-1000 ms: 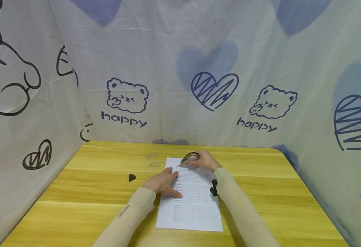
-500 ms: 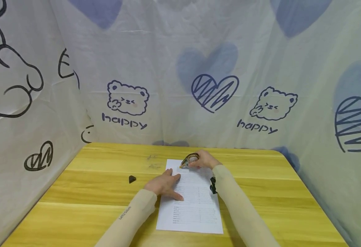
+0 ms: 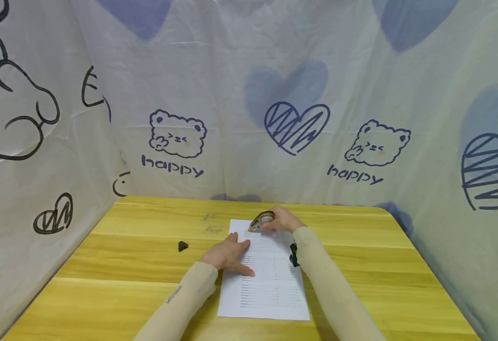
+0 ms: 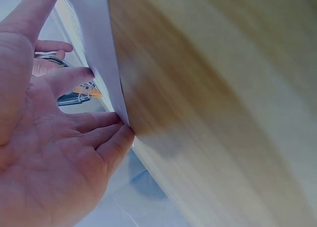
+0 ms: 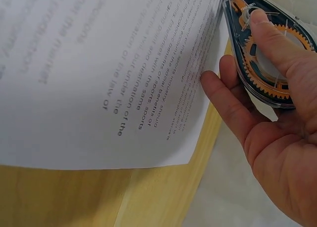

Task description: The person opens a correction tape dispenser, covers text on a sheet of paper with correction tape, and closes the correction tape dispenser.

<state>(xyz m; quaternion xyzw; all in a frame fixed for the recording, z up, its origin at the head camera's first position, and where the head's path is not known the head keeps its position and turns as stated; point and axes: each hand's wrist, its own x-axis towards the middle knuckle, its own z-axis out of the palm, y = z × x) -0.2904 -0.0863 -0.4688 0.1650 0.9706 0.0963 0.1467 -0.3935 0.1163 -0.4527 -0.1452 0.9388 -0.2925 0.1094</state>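
A printed sheet of paper [image 3: 270, 293] lies on the wooden table, its lines of text running across it. My left hand [image 3: 227, 254] rests on the sheet's left side with fingers spread, fingertips pressing near the edge; the left wrist view shows the same hand [image 4: 64, 133] from the palm side. My right hand [image 3: 284, 220] grips a correction tape dispenser [image 3: 261, 220] at the top of the sheet, its orange tip down at the first text lines. In the right wrist view, the thumb lies over the dispenser's clear case [image 5: 270, 54], where orange gears show.
A small dark cap-like piece [image 3: 182, 246] lies on the table [image 3: 125, 279] left of the left hand. Faint grey smudges [image 3: 212, 229] mark the wood beyond the sheet. A patterned white curtain [image 3: 232, 71] stands behind the table and along both sides.
The view has tilted slightly. Both hands stay almost in place, the dispenser's tip still at the top text lines; the sheet has shifted very slightly right.
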